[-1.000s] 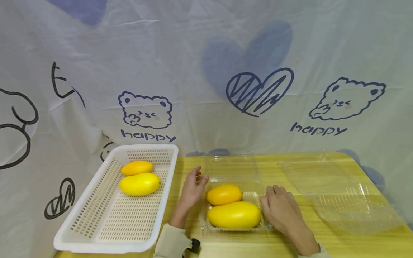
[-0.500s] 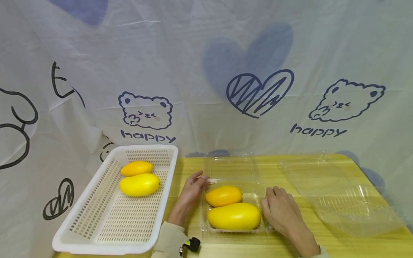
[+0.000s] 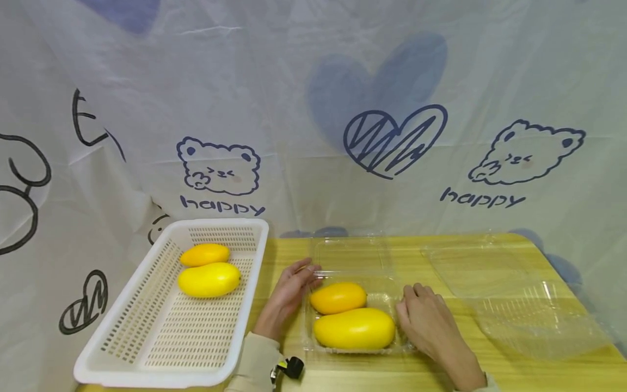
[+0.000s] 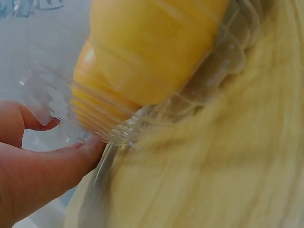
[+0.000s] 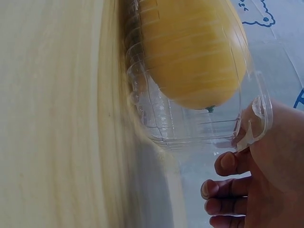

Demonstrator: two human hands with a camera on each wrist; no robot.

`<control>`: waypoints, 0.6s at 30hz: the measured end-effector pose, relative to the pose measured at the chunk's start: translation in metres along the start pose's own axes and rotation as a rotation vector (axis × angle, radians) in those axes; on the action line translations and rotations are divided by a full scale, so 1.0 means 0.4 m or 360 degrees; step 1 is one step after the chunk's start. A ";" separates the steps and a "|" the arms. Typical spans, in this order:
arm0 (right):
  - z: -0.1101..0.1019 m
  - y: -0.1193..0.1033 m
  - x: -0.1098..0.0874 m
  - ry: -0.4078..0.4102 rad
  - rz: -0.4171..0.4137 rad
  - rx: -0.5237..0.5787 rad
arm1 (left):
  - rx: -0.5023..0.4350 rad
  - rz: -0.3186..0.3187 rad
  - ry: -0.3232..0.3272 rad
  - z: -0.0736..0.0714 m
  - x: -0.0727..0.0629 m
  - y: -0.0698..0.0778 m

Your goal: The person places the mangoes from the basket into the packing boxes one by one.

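Observation:
A clear plastic clamshell container point(image 3: 383, 302) lies with its lid point(image 3: 351, 256) folded back on the table. Inside it are a larger yellow mango point(image 3: 354, 329) in front and a smaller orange-yellow mango point(image 3: 338, 298) behind. My left hand point(image 3: 288, 291) is at the container's back left corner; in the left wrist view, its thumb point(image 4: 61, 168) and a finger pinch the edge there. At the right side, my right hand point(image 3: 431, 322) holds the rim. The right wrist view shows curled fingertips point(image 5: 227, 161) just under the rim's corner; the thumb is partly hidden.
On the left stands a white perforated basket point(image 3: 161, 337) with two yellow mangoes point(image 3: 209, 280) in it. Another clear clamshell point(image 3: 524, 305) lies open at the right of the wooden table point(image 3: 372, 375). A printed cloth point(image 3: 294, 136) hangs behind the table.
My left hand has moved slightly right, its fingers drawing together onto the container's back left corner. The right hand stays at the right rim, and the mangoes have not moved.

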State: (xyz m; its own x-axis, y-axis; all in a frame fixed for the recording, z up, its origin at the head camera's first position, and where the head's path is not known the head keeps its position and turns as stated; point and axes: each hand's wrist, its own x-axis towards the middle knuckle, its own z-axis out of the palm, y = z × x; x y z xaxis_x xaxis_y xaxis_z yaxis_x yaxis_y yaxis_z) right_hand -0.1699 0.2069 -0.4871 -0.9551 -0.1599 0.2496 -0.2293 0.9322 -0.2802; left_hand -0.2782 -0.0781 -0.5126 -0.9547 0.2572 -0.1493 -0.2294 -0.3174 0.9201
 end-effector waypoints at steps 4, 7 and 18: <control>-0.005 0.006 0.001 -0.0034 0.0009 0.0019 | -0.0022 0.0001 -0.0016 0.002 0.003 0.003; -0.013 0.007 -0.001 -0.0055 0.0028 0.0028 | -0.0025 0.0027 -0.0043 0.008 0.005 0.004; -0.007 0.009 -0.004 -0.0083 0.0043 0.0041 | -0.0008 0.0073 -0.0040 0.012 0.005 0.014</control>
State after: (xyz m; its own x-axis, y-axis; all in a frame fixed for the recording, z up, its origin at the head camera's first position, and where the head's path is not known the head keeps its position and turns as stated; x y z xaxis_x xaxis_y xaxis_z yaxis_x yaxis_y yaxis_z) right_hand -0.1686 0.2116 -0.4858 -0.9693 -0.1520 0.1934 -0.2074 0.9277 -0.3104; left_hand -0.2806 -0.0751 -0.5059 -0.9593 0.2651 -0.0978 -0.1865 -0.3339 0.9240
